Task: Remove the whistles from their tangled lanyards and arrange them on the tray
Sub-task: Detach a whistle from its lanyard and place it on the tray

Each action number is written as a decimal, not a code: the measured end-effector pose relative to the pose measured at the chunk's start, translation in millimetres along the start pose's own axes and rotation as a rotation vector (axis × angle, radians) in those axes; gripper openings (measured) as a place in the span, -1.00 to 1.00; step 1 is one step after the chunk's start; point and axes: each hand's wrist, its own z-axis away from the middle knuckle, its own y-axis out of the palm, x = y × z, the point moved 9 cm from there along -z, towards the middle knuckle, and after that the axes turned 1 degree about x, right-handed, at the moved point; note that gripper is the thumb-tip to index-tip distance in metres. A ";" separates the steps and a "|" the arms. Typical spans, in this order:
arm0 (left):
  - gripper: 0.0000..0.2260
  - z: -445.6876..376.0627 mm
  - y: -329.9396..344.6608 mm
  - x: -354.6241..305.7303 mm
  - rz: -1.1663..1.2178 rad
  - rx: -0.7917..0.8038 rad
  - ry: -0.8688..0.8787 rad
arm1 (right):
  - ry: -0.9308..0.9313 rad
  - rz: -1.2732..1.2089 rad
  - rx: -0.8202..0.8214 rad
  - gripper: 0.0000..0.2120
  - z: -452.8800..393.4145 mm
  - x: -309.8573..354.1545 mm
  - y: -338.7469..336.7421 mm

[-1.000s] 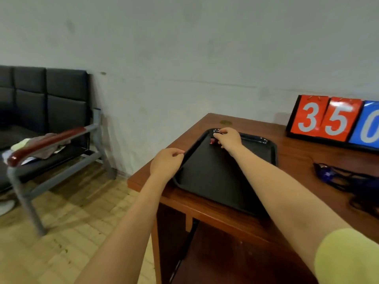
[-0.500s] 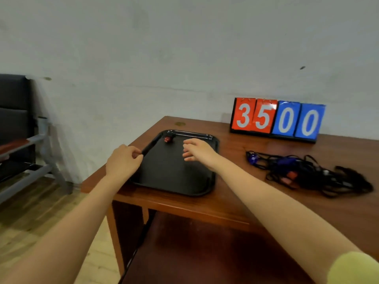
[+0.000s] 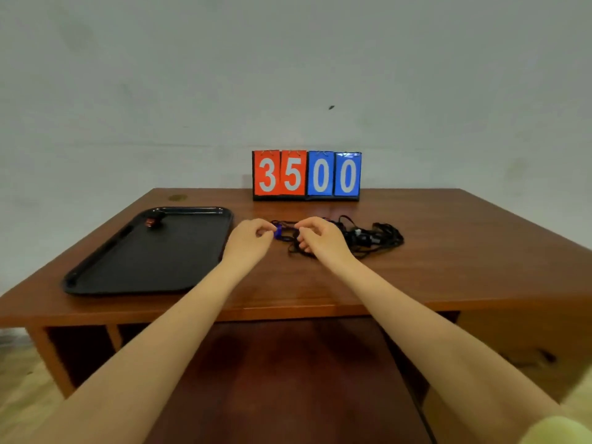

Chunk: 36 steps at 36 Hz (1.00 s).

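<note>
A plain pale wall fills the upper half of the frame, and below it a brown wooden desk spreads across the middle. At the back of the desk, centre of the frame, stands a flip scoreboard with red cards reading 3 and 5 and blue cards reading 0 and 0.

On the left of the desk lies the black tray. In its far left corner sits one small red whistle, on the tray floor close to the rim.

Just right of the tray, in the centre of the frame, my left hand has its fingers curled in, thumb and fingertips meeting at a blue whistle, which I pinch at the near left end of the heap. My right hand is beside it, fingers curled over the black lanyards; I cannot tell whether it has a cord firmly gripped or only rests on the strands. The tangle trails off to the right of my right hand, lying on the desk, with small pale and dark pieces in it too blurred to name.
</note>
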 end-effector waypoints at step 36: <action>-0.92 -60.0 107.8 -10.2 0.309 0.118 -0.093 | 0.213 -0.122 0.038 -0.92 -80.3 -125.3 -89.8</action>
